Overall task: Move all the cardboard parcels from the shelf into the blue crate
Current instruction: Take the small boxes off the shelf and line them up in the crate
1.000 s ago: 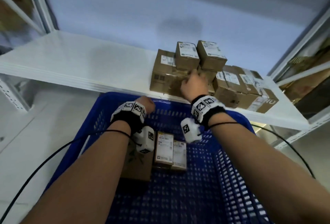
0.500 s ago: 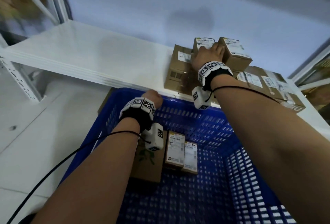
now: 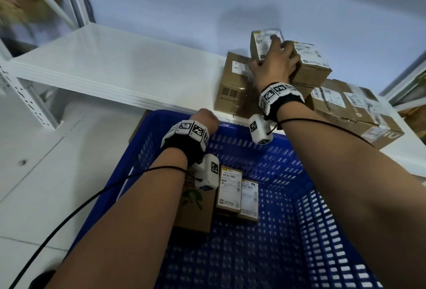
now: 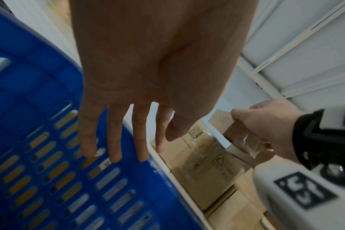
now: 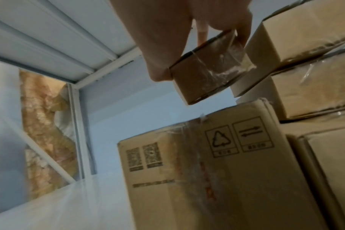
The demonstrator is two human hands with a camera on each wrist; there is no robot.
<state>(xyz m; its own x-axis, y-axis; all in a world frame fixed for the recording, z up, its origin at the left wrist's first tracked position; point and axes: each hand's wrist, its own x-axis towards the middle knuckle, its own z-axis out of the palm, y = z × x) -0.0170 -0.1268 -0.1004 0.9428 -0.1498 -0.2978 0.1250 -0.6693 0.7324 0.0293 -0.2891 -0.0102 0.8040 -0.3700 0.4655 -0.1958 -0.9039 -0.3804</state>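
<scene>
**Shelf** (image 3: 96, 67), white: 1. It carries the remaining stock at its right end.

**Blue crate** (image 3: 311, 231): 1, pushed against the shelf's front edge, below it. My left hand (image 4: 140, 80) lies flat with straight fingers on the crate's far wall and holds nothing.

**Cardboard parcels in the crate:** 3. 1 large printed parcel (image 3: 196, 210) lies partly under my left wrist; 2 labelled ones (image 3: 230, 189) lie side by side, touching it.

**Cardboard parcels on the shelf:** I count about 6 in the stack, some hidden behind my arm, so the figure is not firm. The tall parcel (image 5: 217, 171) stands at the left of the stack; the long parcels (image 3: 345, 109) lie at the right.

**Small parcel** (image 5: 211, 70): 1, gripped in my right hand (image 3: 275, 63), thumb on one side, fingers curled over the top, lifted clear of the tall parcel beneath.

**Handling note, step in hand:** I judge this the carry-out. I should draw the small parcel straight back over the shelf edge, keep clear of the neighbouring top parcel (image 3: 311, 63) just beside it, then lower it into the bare crate floor to the right of the 3 already lying there. The glossy tape may slip; a firm grip seems wise.
</scene>
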